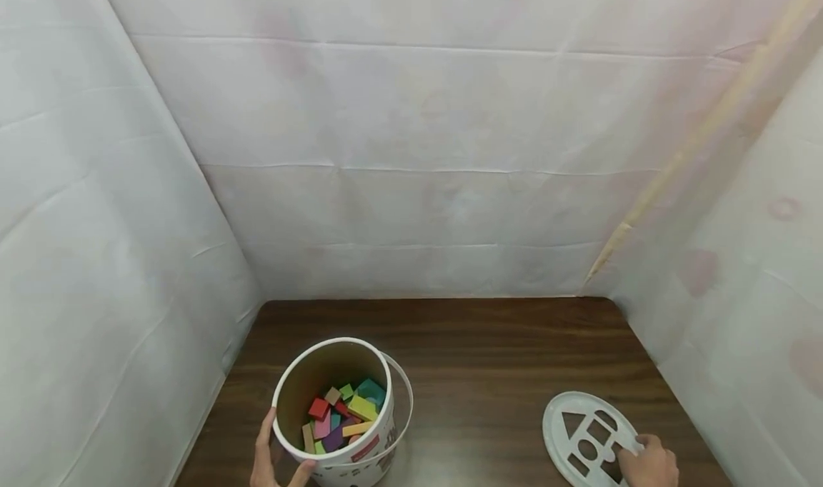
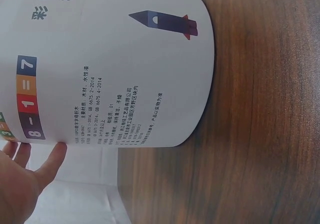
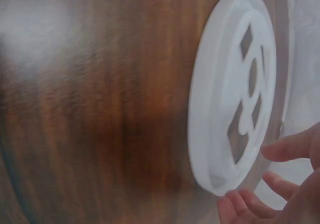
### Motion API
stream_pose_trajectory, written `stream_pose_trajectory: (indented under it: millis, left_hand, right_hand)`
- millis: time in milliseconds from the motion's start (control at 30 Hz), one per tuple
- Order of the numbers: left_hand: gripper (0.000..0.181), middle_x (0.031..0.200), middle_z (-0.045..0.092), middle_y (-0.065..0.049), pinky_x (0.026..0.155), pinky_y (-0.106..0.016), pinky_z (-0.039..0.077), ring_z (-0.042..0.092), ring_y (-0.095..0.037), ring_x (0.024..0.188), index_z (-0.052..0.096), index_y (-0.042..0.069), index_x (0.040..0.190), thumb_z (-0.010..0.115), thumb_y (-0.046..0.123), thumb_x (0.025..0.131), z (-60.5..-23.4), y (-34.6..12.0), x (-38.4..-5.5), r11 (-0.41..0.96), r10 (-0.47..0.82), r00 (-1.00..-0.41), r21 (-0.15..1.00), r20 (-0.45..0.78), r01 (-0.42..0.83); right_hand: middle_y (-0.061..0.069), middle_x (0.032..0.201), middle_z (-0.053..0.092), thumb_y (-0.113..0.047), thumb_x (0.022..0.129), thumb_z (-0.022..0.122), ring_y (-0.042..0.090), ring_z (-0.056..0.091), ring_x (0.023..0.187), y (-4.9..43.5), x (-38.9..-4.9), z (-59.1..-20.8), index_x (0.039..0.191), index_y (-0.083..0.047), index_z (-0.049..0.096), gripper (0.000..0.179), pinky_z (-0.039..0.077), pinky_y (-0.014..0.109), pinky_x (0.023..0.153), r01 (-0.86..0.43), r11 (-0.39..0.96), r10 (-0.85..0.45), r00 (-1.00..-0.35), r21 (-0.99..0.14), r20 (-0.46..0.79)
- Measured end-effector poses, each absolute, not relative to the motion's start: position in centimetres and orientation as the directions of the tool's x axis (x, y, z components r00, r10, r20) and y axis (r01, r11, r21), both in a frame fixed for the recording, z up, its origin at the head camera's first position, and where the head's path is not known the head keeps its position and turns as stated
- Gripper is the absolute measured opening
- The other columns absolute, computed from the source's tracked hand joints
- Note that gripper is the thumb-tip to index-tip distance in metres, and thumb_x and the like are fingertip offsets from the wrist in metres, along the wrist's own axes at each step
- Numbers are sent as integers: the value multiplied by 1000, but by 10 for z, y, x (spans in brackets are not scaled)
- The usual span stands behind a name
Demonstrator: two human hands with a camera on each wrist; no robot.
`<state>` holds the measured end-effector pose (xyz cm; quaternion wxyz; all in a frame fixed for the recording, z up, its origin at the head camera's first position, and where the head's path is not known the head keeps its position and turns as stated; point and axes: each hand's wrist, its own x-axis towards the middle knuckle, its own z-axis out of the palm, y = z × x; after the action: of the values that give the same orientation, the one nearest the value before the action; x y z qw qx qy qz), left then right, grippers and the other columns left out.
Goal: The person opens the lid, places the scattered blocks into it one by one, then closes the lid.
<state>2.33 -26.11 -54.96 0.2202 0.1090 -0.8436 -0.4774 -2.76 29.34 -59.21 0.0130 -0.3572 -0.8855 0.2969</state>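
A white bucket (image 1: 350, 475), printed with numbers and a rocket, stands at the front left, its mouth facing up. Inside lie several coloured wooden blocks (image 1: 319, 408). My left hand (image 1: 266, 462) touches the bucket's near left side, thumb and fingers spread and fairly straight; the left wrist view shows the fingertips against its wall. Flat on the front right lies a round white lid (image 1: 556, 433) with shaped cutouts. My right hand (image 1: 648, 465) is at its right edge. In the right wrist view, relaxed fingertips (image 3: 226, 204) meet the rim and the thumb stands apart.
The bucket's thin white handle (image 1: 410, 401) hangs out on its right side. Brown wooden tabletop (image 1: 476, 380) spreads between bucket and lid. White sheets hang behind the table (image 1: 411, 223) and along both sides.
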Motion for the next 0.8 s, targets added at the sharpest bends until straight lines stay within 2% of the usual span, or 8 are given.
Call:
stream_pose_trajectory:
  millis: [100, 133, 267, 400, 533, 667, 800]
  left_hand:
    - [107, 139, 33, -31, 83, -64, 51, 48, -51, 114, 12, 20, 153, 82, 6, 72, -550, -265, 27, 553, -354, -892, 832, 280, 42]
    - [107, 138, 32, -34, 81, -66, 51, 47, -59, 110, 11, 19, 153, 81, 5, 73, -550, -266, 27, 555, -331, -897, 829, 293, 66]
    - [108, 137, 33, -32, 79, -61, 55, 48, -56, 110, 8, 21, 153, 81, 6, 74, -551, -267, 27, 588, -307, -902, 806, 303, 71]
    - [108, 139, 31, -30, 80, -63, 54, 45, -56, 112, 8, 22, 153, 80, 7, 74, -550, -267, 26, 579, -301, -908, 812, 293, 70]
    - [107, 140, 30, -32, 83, -68, 50, 42, -59, 114, 8, 23, 153, 79, 5, 75, -549, -268, 27, 545, -311, -911, 836, 271, 63]
    - [106, 140, 32, -31, 83, -65, 51, 44, -59, 113, 9, 22, 153, 79, 5, 76, -549, -267, 27, 543, -330, -911, 839, 248, 32]
    - [105, 139, 33, -32, 77, -60, 56, 45, -61, 109, 9, 24, 153, 78, 6, 76, -548, -266, 27, 537, -335, -912, 843, 235, 20]
  right_hand:
    - [41, 98, 50, -14, 73, 62, 54, 49, 92, 295, -27, -597, 112, 15, 44, 51, 46, 62, 76, 617, 588, 622, -758, -522, -195]
    - [41, 98, 49, -12, 72, 61, 54, 49, 93, 296, -26, -597, 112, 15, 44, 52, 46, 62, 76, 624, 585, 623, -755, -518, -205]
    - [41, 98, 43, -11, 70, 62, 55, 41, 97, 298, -24, -600, 114, 16, 42, 56, 43, 63, 78, 634, 569, 626, -747, -523, -224]
    - [40, 97, 42, -12, 68, 64, 54, 39, 97, 300, -21, -606, 114, 17, 41, 60, 41, 62, 77, 652, 553, 634, -733, -518, -246]
    - [38, 90, 47, -13, 65, 67, 51, 46, 89, 301, -20, -608, 109, 19, 43, 59, 44, 59, 71, 661, 541, 639, -725, -520, -257]
    - [34, 84, 53, -18, 64, 71, 48, 51, 82, 301, -20, -606, 103, 17, 47, 57, 46, 55, 65, 670, 517, 641, -716, -533, -277]
    - [28, 80, 58, -28, 63, 75, 45, 54, 79, 300, -20, -600, 99, 17, 53, 62, 49, 52, 60, 681, 514, 617, -716, -522, -326]
